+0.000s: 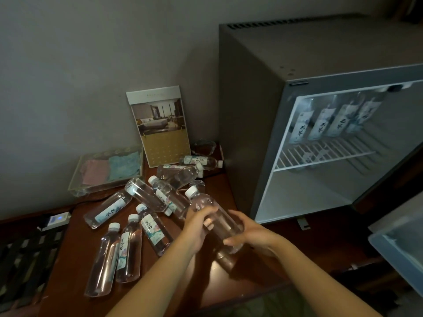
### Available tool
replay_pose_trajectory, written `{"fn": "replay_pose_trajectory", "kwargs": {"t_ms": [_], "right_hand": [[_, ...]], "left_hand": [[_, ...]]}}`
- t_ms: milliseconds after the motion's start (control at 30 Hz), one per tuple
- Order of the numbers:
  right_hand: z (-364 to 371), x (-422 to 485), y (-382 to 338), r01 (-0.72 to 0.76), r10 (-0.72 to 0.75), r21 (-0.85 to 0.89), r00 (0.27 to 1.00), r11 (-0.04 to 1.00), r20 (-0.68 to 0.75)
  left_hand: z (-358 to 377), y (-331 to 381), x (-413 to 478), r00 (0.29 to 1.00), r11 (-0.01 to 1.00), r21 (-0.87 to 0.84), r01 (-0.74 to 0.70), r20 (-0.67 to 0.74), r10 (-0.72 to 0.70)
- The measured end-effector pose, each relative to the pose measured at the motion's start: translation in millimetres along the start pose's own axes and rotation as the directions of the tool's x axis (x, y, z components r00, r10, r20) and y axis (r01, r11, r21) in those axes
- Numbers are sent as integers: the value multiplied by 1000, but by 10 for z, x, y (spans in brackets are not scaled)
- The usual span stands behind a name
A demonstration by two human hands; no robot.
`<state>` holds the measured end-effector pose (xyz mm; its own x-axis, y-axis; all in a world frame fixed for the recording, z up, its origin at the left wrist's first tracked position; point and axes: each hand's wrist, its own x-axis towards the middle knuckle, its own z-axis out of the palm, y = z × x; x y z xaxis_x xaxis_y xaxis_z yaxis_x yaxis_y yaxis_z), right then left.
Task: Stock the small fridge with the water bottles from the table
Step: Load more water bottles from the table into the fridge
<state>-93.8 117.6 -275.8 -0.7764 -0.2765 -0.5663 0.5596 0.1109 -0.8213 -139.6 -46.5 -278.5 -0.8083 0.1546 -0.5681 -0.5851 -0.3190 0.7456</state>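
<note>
Clear bottles: four in fridge

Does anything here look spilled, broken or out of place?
Nothing spilled or broken. The clear plastic water bottles lie jumbled on their sides across the dark wooden table, some overlapping; the left hand and right hand grip another bottle. Four others stand upright inside the grey fridge.

Everything here is dim and grainy, with a flat grey-brown cast. The palest patch is the white interior of the small fridge, and the bottles on its shelf look soft and hazy. Left of the fridge, the glossy table gives dull reflections, and a tiny blue light glows far left. My left hand, right hand and the water bottle I hold are slightly smeared. The fridge's edges bow, and the corners darken.
</note>
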Motion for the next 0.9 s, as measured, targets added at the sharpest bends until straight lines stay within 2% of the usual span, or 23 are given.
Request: {"fn": "replay_pose_trajectory", "kwargs": {"t_ms": [100,200,300,367,467,600,767,833,900], "right_hand": [[-62,-53,19,-11,5,92,997,996,75],[-108,-127,18,-2,-18,93,977,996,213],[-139,-191,-2,18,-53,101,932,995,359],[-180,-244,-31,35,-52,51,922,998,384],[-274,-327,-40,89,-57,-94,951,991,305],[-450,-450,108,131,-100,-194,982,972,161],[-699,-602,352,162,-189,-314,980,935,-56],[-814,-664,446,146,-199,-324,970,935,-137],[-931,-718,519,156,-230,-316,950,936,-211]], "left_hand": [[110,65,-67,993,999,1,-33,118,32],[181,113,-122,962,1000,-20,-23,270,27],[254,173,-176,887,999,-40,-12,460,29],[312,203,-194,826,1000,6,11,564,-12],[398,271,-232,732,982,187,-22,672,-111],[514,292,-322,691,885,450,-121,678,-250],[812,122,-416,738,721,644,-254,611,-286],[976,16,-429,755,658,685,-314,600,-264],[1166,-110,-442,791,647,685,-335,578,-202]]}}
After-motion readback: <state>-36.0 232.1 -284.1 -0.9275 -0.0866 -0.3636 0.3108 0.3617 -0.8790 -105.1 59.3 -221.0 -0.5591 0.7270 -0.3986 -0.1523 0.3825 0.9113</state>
